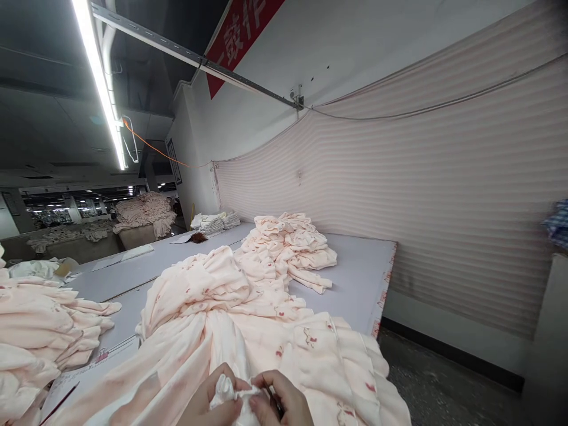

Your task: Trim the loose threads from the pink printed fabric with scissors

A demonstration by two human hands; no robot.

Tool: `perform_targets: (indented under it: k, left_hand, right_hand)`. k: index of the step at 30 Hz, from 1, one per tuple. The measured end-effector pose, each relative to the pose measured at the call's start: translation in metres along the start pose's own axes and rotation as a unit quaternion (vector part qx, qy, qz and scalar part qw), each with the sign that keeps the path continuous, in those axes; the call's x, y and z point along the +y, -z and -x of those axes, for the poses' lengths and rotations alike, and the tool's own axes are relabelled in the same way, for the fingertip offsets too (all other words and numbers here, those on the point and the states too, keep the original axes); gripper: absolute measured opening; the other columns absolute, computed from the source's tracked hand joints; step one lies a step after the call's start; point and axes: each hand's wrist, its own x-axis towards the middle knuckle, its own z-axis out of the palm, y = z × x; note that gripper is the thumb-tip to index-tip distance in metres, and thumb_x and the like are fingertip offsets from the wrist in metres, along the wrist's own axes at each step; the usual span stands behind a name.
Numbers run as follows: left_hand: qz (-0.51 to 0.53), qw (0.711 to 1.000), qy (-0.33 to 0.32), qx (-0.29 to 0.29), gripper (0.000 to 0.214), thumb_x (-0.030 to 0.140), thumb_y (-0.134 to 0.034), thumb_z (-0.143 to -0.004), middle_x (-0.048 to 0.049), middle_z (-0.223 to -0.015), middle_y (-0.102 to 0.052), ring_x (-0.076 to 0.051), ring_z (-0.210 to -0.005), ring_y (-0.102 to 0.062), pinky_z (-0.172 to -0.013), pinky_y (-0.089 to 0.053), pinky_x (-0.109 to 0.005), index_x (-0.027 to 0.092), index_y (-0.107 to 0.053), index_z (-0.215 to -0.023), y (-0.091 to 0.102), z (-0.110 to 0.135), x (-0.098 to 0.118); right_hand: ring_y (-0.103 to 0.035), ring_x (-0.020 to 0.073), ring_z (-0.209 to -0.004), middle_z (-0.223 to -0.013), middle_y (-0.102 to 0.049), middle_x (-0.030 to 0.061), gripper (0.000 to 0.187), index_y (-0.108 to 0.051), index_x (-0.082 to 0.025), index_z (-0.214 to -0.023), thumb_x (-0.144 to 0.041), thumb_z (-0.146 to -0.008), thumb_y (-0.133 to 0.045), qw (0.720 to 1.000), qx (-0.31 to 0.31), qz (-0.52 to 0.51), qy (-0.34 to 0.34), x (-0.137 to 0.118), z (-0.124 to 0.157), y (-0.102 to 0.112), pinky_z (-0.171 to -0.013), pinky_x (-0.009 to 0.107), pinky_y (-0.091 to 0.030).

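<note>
Close to me at the bottom of the head view, my left hand [208, 402] is closed on a bunched edge of a pale pink garment [228, 340]. My right hand [288, 397] pinches the same bunched cloth just beside it, thumbs almost meeting. Something thin and dark shows under the right fingers, too small to name. The held part looks whiter than the cloth around it. Around both hands spreads a pile of pale pink garments [337, 361] with small red prints and ruffled edges, partly covering the table.
A second heap of pink garments [284, 242] lies farther back on the grey table [355, 278]. More garments [39, 319] are piled at left, near a paper sheet with a pink clip [103, 355] and a pen [60, 403]. White folded stacks [213, 222] stand by the striped sheet [421, 195].
</note>
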Motion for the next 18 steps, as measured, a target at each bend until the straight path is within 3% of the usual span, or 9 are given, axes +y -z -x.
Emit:
perform_targets:
  k: [3, 6, 10, 14, 18]
  left_hand:
    - [-0.031, 0.999, 0.000, 0.021, 0.020, 0.030, -0.068, -0.066, 0.0074, -0.057, -0.048, -0.010, -0.053, -0.036, -0.054, -0.029, -0.021, 0.019, -0.057, -0.078, -0.002, 0.004, 0.006]
    - [-0.047, 0.999, 0.008, 0.016, 0.025, 0.026, -0.061, -0.067, 0.0060, -0.061, -0.050, -0.010, -0.054, -0.035, -0.054, -0.029, -0.021, 0.018, -0.060, -0.090, -0.005, 0.005, 0.001]
    - [-0.071, 0.997, 0.038, 0.011, 0.033, 0.032, -0.061, -0.068, 0.0038, -0.065, -0.056, -0.012, -0.055, -0.039, -0.057, -0.031, -0.023, 0.017, -0.063, -0.097, -0.008, 0.003, -0.012]
    - [-0.030, 0.998, 0.027, 0.055, 0.036, 0.044, -0.067, -0.065, 0.0032, -0.061, -0.056, -0.015, -0.058, -0.045, -0.061, -0.034, -0.025, 0.016, -0.065, -0.087, -0.006, -0.002, -0.022]
    - [0.035, 0.995, 0.046, 0.077, 0.044, 0.052, -0.072, -0.062, 0.0059, -0.051, -0.050, -0.016, -0.054, -0.047, -0.058, -0.035, -0.025, 0.017, -0.063, -0.086, -0.004, -0.005, -0.028]
  right_hand:
    - [-0.052, 0.0147, -0.054, -0.061, -0.061, 0.0018, 0.046, -0.068, -0.018, -0.076, -0.060, -0.083, -0.048, 1.000, -0.013, 0.008, 0.026, 0.000, -0.002, 0.001, -0.050, 0.022, -0.037]
    - [-0.052, 0.0145, -0.050, -0.054, -0.057, -0.0002, 0.048, -0.062, -0.018, -0.074, -0.060, -0.087, -0.042, 1.000, -0.012, 0.019, 0.020, 0.000, -0.002, 0.000, -0.048, 0.021, -0.035]
    - [-0.049, 0.0126, -0.043, -0.051, -0.049, -0.0037, 0.044, -0.052, -0.021, -0.071, -0.057, -0.091, -0.036, 0.998, 0.012, 0.042, 0.037, -0.005, -0.002, 0.000, -0.044, 0.021, -0.034]
    - [-0.056, 0.0147, -0.050, -0.057, -0.059, -0.0009, 0.043, -0.050, -0.022, -0.074, -0.059, -0.091, -0.037, 0.999, -0.003, -0.030, 0.021, -0.012, -0.004, 0.006, -0.051, 0.022, -0.042]
    - [-0.064, 0.0186, -0.067, -0.076, -0.070, 0.0039, 0.043, -0.059, -0.020, -0.092, -0.061, -0.077, -0.058, 0.996, -0.041, -0.081, -0.002, -0.010, 0.001, 0.010, -0.061, 0.024, -0.047]
